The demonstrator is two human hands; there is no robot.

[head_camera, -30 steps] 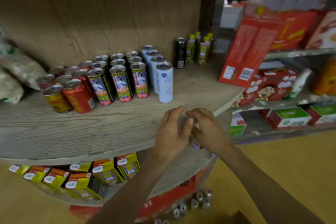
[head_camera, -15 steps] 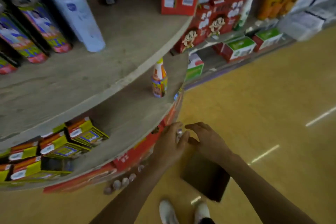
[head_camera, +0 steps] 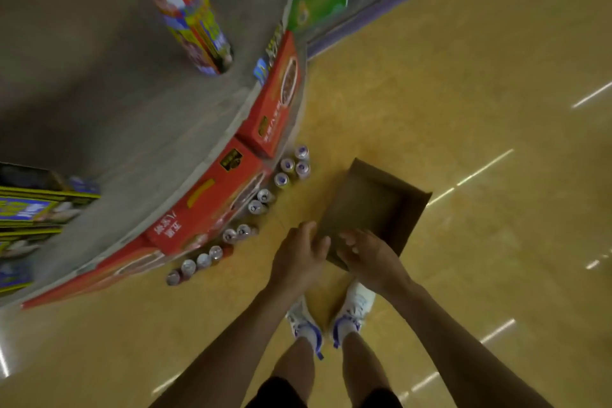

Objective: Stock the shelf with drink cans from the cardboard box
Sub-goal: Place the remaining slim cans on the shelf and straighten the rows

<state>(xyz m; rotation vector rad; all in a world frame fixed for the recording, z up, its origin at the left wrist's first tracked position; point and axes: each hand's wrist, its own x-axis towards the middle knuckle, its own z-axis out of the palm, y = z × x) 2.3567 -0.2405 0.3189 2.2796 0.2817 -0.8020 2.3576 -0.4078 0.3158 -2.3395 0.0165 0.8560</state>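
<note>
1. Cardboard box (head_camera: 367, 202): plain brown, open at the top, with low walls. The head view looks straight down into it and only its brown inner floor shows.
2. Orientation: the box rests flat on the yellow floor (head_camera: 447, 93), its open face up. One corner points away from the person. Its sides look nearly alike in length, so the long axis cannot be told.
3. Position: the box is just ahead of the person's white shoes (head_camera: 352, 308) and near the curved base of the shelf (head_camera: 132, 109), but apart from it.
4. Left hand (head_camera: 299, 258): it is over the near left corner of the box, back of the hand up, with the fingers (head_camera: 309, 228) loosely bent toward the box wall. Whether they touch it cannot be told.
5. Right hand (head_camera: 367, 257): it is over the near edge of the box, close beside the left hand. Its fingers (head_camera: 347, 238) curl downward, and it cannot be told whether they grip the edge.
6. Drink cans (head_camera: 281, 179): upright on the floor in a curving row along the shelf base, silver tops up. They lie to the left of the box and clear of both hands.
7. Other stock: red cartons (head_camera: 212, 195) line the space under the shelf edge. A colourful bottle (head_camera: 195, 20) stands on the shelf board.
</note>
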